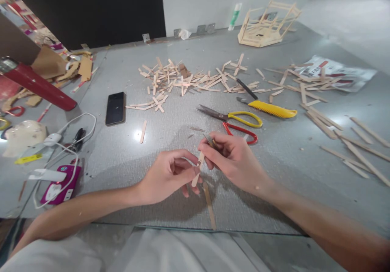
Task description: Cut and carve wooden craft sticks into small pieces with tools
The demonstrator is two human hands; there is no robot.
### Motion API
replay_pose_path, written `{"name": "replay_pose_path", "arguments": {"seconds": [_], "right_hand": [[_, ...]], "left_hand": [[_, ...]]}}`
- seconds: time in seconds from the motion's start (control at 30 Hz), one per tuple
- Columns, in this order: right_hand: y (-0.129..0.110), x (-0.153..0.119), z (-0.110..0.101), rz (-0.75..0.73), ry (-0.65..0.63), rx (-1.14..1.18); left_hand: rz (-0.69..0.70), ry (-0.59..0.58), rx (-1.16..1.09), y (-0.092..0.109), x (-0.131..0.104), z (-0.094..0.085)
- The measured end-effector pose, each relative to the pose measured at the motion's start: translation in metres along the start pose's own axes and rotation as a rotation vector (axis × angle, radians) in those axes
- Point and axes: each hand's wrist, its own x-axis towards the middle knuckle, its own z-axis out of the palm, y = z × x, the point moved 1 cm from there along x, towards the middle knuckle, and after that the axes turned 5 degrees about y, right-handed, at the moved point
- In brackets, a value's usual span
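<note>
My left hand [173,170] pinches a short wooden craft stick [195,179] between thumb and fingers, above the table's front part. The stick slants up to the right and has a small dark mark or notch near its middle. My right hand [231,158] is closed at the stick's upper end. In its fingers is a small, thin, greyish blade-like piece [209,139], mostly hidden by the fingers. Below the hands a longer wooden strip [209,207] lies on the table. Just beyond my right hand lie scissors [227,116] with one yellow and one red handle.
A yellow utility knife [271,108] lies right of the scissors. Heaped craft sticks [183,79] spread behind, with longer strips [362,154] at right. A wooden frame model [258,40] stands at the back. Left are a phone [115,108], a purple power bank [62,184] and cables.
</note>
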Motion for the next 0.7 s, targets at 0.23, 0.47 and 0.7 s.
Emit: {"name": "replay_pose_path", "arguments": {"seconds": [0.23,0.47,0.7], "right_hand": [[0.000,-0.001,0.000,0.002,0.061,0.075],[0.003,-0.009,-0.002,-0.094,0.215,0.081],[0.007,-0.019,-0.002,-0.311,0.304,-0.323]], "left_hand": [[0.073,0.003,-0.021,0.000,-0.002,-0.001],[0.307,0.238,0.076,0.017,-0.009,-0.005],[0.510,0.401,0.287,0.025,-0.011,-0.012]]}}
